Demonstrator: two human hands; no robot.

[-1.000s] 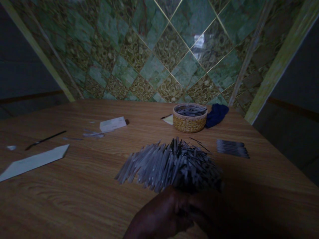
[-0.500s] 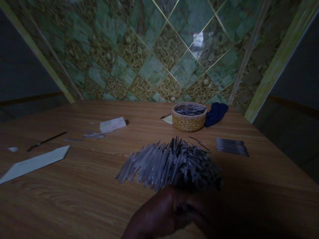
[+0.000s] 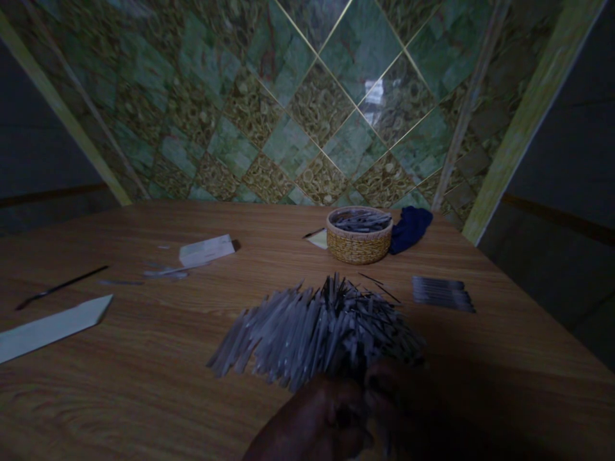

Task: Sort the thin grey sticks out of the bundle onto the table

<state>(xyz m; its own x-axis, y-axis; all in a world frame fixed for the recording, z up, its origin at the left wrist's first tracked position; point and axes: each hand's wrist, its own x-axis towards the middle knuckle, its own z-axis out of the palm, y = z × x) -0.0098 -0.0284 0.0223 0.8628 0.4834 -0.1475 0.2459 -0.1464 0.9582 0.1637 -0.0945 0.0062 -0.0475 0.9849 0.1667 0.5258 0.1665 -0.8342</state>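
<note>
Evidently, in the head view, our left hand [image 3: 319, 416] curls beside our shadowed right hand [image 3: 396, 394], by the pile of slender strips [image 3: 298, 333] on the surface [image 3: 158, 371]; we cannot tell whether either grips anything. We had best pinch lightly, sparing the pile.

At six o'clock my left hand [image 3: 317, 416] is cropped below; at five, shadow swallows most of my right hand [image 3: 390, 390]. Whether either grips anything I can't tell, and they cover part of the heaped packets [image 3: 302, 333]. Near nine, the left edge crops the pale strip [image 3: 52, 328]
</note>
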